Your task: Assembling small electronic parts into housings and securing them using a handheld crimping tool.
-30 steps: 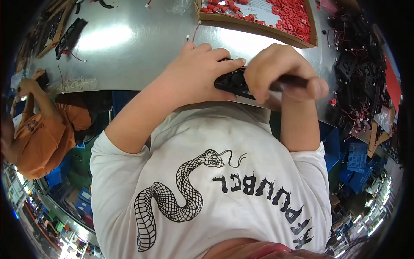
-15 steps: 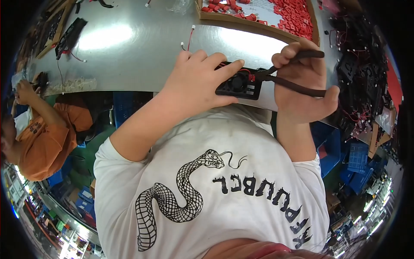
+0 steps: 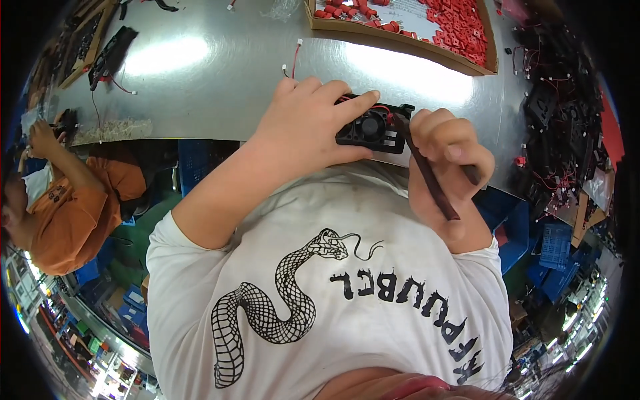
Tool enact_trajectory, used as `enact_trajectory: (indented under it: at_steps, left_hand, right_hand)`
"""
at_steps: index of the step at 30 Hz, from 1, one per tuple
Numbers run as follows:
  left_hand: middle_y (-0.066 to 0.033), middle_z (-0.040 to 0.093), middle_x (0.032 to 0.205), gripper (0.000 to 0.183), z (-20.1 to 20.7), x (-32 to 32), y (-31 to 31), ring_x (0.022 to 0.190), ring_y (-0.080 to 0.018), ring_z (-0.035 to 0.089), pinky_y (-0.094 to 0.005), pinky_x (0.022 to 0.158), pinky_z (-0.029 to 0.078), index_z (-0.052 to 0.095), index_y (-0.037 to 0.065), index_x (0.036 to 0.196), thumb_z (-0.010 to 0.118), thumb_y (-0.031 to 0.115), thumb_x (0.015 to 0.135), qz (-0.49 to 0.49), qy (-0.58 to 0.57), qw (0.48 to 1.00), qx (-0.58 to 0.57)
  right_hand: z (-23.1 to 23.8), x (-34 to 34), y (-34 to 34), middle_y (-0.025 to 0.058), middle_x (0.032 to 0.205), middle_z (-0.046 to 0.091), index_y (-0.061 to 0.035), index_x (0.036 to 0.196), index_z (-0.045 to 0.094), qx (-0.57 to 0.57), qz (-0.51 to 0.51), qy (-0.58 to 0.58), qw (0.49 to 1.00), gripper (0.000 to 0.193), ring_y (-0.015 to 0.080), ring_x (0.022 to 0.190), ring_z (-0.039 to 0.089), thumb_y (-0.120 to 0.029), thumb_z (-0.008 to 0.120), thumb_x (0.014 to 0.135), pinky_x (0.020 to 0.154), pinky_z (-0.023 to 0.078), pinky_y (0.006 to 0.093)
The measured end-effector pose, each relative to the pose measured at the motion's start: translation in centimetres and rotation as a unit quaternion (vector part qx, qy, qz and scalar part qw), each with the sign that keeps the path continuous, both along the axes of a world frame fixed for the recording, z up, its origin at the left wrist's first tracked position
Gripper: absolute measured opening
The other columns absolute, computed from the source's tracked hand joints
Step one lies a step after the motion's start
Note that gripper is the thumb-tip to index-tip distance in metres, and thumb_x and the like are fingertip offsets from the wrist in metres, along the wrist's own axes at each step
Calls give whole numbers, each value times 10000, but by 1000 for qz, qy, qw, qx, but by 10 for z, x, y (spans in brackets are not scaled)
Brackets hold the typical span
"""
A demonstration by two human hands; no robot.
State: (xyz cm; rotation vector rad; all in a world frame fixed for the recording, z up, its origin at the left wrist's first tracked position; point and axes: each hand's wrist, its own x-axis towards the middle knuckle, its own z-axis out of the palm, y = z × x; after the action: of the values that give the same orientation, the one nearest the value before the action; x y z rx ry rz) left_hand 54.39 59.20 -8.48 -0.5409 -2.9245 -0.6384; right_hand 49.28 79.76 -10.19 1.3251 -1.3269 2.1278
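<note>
My left hand (image 3: 303, 127) is closed on a black plastic housing (image 3: 399, 142), pinning it at the near edge of the metal table. A small black fan (image 3: 370, 125) sits in the housing, with red wires along its upper side. My right hand (image 3: 453, 143) grips dark-handled pliers (image 3: 429, 177), one handle pointing down toward my body. The jaws meet the right end of the housing beside a small red part (image 3: 391, 118); what they bite on is too small to make out.
A cardboard tray (image 3: 400, 35) of red parts stands at the far side. Black housings with red wires (image 3: 550, 127) pile up on the right. A loose wire lead (image 3: 295, 59) lies beyond my left hand. Someone in an orange shirt (image 3: 67, 227) works at left.
My right hand has turned and closed round the pliers, swinging the handles from pointing right to pointing down toward me. My left hand and the housing stay nearly in place.
</note>
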Motion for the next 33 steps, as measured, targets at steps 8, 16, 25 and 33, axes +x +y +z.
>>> enact_trajectory:
  at_steps: [8,16,25,33]
  left_hand:
    - [-18,642,1157,731,2,2,3,1014,-233,592,-414,879,397,617,243,1368,844,465,709,8,0,1000,2]
    - [-4,639,1136,721,-2,3,6,965,-230,588,-418,842,397,618,263,1360,829,505,714,11,23,1000,-17]
    - [-44,638,1125,748,13,16,-10,982,-265,605,-438,852,414,612,197,1366,816,520,722,24,-10,1000,-2]
    - [-94,687,1112,641,14,152,-139,955,-224,635,-336,840,482,617,7,1348,833,219,783,65,-384,872,296]
  right_hand:
    - [11,2,19,156,1197,470,-136,1436,343,-36,109,-91,989,853,257,975,478,-756,559,890,842,420,428]
    - [8,-8,10,130,1011,487,-99,1274,412,-30,55,-89,994,797,233,809,463,-794,499,892,741,410,382]
    - [34,4,-10,38,964,468,-168,1179,545,-75,-27,-214,974,697,191,802,445,-770,604,833,688,382,364]
    - [7,-20,18,142,1261,568,-127,1306,579,468,-29,203,860,731,326,1061,589,-528,819,744,874,456,456]
